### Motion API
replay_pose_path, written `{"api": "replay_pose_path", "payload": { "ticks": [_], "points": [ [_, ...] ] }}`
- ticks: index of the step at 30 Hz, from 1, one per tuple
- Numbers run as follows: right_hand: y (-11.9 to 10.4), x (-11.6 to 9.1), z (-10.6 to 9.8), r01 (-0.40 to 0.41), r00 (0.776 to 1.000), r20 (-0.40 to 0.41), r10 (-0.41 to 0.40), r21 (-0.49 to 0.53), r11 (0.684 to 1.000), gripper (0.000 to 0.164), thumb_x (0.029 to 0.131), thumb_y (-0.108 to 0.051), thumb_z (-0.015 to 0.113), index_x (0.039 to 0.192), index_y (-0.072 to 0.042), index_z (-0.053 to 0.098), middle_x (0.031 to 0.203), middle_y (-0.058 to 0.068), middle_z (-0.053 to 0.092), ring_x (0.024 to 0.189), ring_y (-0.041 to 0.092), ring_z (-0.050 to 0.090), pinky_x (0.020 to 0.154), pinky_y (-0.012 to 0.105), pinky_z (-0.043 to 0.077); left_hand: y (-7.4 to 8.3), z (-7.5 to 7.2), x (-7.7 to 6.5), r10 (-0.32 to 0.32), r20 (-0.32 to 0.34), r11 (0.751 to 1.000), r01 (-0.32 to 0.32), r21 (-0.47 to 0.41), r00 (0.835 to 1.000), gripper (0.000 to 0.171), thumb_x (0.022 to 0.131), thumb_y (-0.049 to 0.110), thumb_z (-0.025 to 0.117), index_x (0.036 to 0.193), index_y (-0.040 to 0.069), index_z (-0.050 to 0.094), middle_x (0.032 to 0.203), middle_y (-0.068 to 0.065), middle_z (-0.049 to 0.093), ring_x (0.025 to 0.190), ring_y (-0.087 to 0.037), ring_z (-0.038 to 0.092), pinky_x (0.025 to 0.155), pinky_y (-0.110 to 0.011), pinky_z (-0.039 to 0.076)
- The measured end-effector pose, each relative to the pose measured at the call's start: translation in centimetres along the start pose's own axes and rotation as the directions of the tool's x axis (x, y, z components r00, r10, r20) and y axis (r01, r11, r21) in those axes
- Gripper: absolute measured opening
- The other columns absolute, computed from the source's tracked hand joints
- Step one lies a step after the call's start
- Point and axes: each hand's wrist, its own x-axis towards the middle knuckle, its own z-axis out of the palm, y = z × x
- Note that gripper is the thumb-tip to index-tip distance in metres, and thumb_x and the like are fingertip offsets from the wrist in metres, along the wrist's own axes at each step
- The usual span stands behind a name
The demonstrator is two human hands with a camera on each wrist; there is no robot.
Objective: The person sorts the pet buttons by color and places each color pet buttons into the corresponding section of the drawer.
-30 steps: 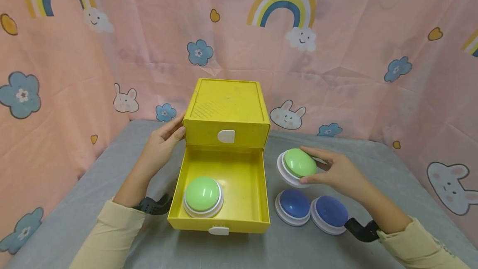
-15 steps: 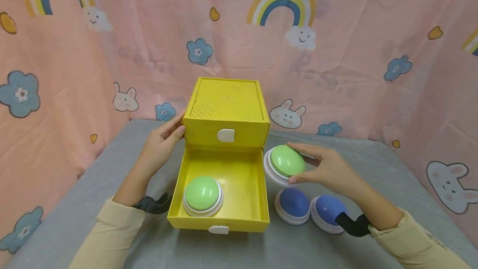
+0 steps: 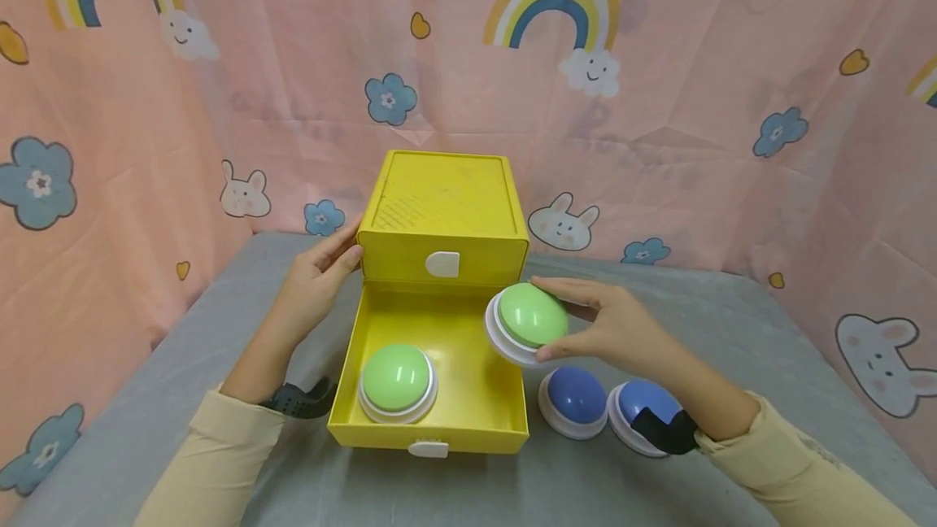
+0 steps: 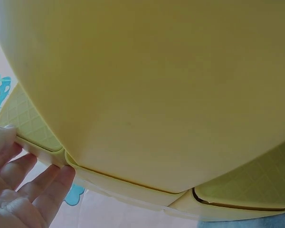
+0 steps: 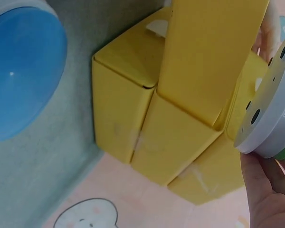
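Note:
A yellow drawer box (image 3: 443, 195) stands with a lower drawer (image 3: 428, 441) pulled out. My left hand (image 3: 313, 283) touches the box's left side with its fingers extended; in the left wrist view the fingertips lie against the yellow plastic. My right hand (image 3: 611, 328) grips a round button with a green dome and white base (image 3: 529, 315), tilted, over the drawer's right wall. Its underside with dark holes (image 5: 256, 116) shows in the right wrist view. A second green dome button (image 3: 397, 381) sits in the drawer's front left.
Two blue dome buttons, one nearer the drawer (image 3: 575, 395) and one farther right (image 3: 647, 403), stand on the grey cloth (image 3: 468, 494). A black wrist strap partly covers the farther one. Behind hangs a pink patterned curtain (image 3: 307, 104).
My right hand has carried the green dome button leftward, from beside the drawer to over its right wall. The left hand and the drawer box have stayed put.

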Motion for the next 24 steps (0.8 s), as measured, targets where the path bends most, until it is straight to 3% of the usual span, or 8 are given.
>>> {"api": "replay_pose_path", "payload": {
  "ticks": [10,24],
  "points": [
    [-0.6,0.9,0.9,0.052,0.998,0.021,-0.053,0.019,0.998,0.082,0.071,-0.035,0.090,0.143,-0.017,0.057,0.143,0.005,0.059,0.132,0.027,0.056,0.106,0.039,0.049,0.0,0.0,0.0,-0.007,0.001,1.000,0.007,0.003,1.000,0.052,0.105,0.035,0.048,0.155,0.027,0.035,0.157,0.002,0.041,0.138,-0.019,0.049,0.108,-0.032,0.049],
    [-1.3,1.8,1.9,0.040,0.998,0.041,-0.041,0.036,0.999,0.084,0.068,-0.038,0.091,0.142,-0.018,0.058,0.144,0.005,0.058,0.134,0.026,0.054,0.106,0.037,0.049,0.1,0.0,0.0,-0.004,-0.008,1.000,0.004,0.007,1.000,0.052,0.105,0.034,0.049,0.155,0.027,0.036,0.156,0.001,0.043,0.136,-0.020,0.050,0.102,-0.017,0.050]
  ]
}}
